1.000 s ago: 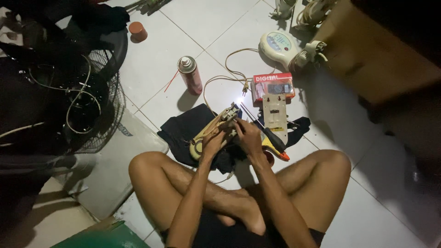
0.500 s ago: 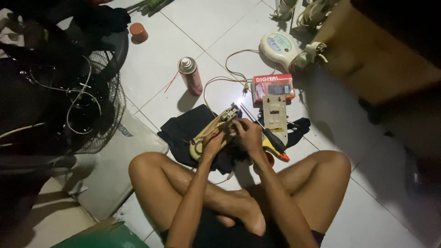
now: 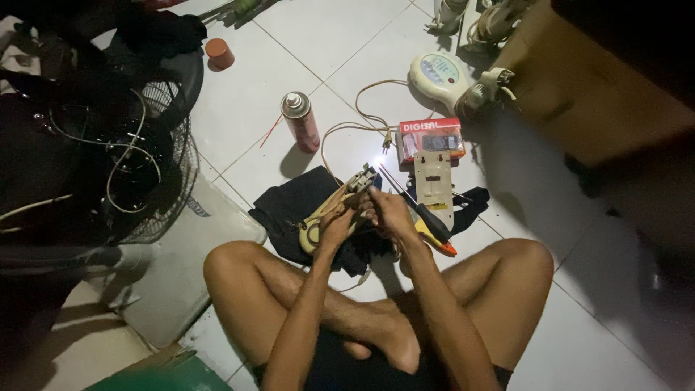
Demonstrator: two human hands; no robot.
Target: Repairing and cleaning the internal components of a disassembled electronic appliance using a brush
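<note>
Floor (image 3: 253,108): pale square tiles with thin dark grout lines. Lighting dim; brightest patch mid-frame near a small point of light (image 3: 378,162), corners falling to shadow. Brown wooden furniture (image 3: 579,94) at upper right, casting shade over nearby tiles. Left side dark, filled by a black wire fan guard (image 3: 156,181).

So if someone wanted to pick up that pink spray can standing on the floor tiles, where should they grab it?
Around the middle of the spray can, coming from the side. It stands upright and apart from other things, so the round pink body is free all around, while the pale cap is narrower and probably gives less to hold.
</note>
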